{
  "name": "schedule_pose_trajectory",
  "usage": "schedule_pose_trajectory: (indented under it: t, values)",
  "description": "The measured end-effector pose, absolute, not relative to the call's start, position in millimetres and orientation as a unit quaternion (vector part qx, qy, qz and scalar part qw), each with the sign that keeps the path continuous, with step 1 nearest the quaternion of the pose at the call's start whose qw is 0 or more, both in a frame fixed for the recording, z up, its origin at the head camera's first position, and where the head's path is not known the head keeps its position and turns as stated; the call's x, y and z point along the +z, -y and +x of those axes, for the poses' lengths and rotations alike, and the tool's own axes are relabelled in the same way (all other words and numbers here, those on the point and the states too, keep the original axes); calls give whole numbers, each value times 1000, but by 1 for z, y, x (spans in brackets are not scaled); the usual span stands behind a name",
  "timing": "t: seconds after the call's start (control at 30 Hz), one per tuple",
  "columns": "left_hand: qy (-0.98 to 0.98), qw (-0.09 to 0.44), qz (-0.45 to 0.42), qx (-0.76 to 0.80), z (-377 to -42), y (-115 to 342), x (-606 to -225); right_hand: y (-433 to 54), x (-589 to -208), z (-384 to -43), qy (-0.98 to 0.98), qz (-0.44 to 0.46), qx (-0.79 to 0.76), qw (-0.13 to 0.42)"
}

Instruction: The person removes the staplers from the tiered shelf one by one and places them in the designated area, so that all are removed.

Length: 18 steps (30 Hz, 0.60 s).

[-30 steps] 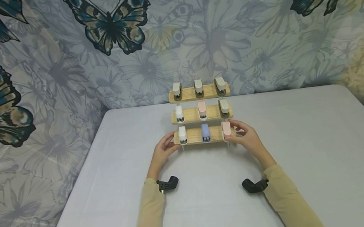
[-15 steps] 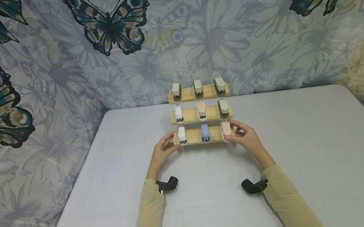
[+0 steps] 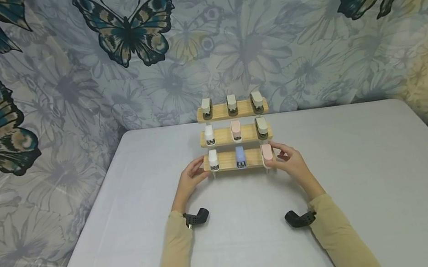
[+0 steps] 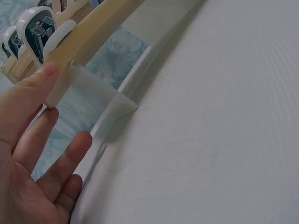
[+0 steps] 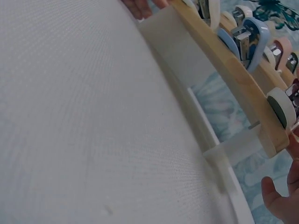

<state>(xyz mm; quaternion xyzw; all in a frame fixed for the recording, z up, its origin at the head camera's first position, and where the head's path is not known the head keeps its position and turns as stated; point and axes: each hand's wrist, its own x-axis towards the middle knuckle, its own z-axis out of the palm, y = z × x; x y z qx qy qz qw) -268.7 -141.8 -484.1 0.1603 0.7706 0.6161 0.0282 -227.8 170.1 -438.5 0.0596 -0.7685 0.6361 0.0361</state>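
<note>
Pinching the left end of the lowest board (image 3: 226, 161), the left hand (image 3: 190, 178) has its thumb on the corner and a fingertip underneath, the lower fingers loosely bent and free of it. Across to the right hand (image 3: 292, 161): thumb and finger grip a pink stapler (image 3: 266, 149) at that board's right end, and whether its base touches the wood, I can't tell! The three-tier rack (image 3: 223, 136) stands near the far edge of the tabletop (image 3: 254, 238), a blue stapler (image 3: 239, 153) and a white stapler (image 3: 212, 157) sharing the front row. Left wrist view now, and there's a translucent support (image 4: 100, 93) the head view barely catches! Right wrist view: the blue stapler's metal workings side-on, left fingertips up top, the pink stapler cropped at the border.
</note>
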Motion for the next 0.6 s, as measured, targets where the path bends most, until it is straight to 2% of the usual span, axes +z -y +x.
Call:
schedule_pose_trajectory:
  t: [0.13, 0.37, 0.6]
  values:
    - [-773, 21, 155, 615, -275, 144, -501, -176, -452, -232, 778, 43, 627, 18]
    - [-777, 1, 168, 607, -274, 144, -502, -180, -458, -233, 789, 41, 612, 18]
    - [-781, 2, 185, 597, -266, 139, -482, -186, -455, -230, 781, 39, 623, 24]
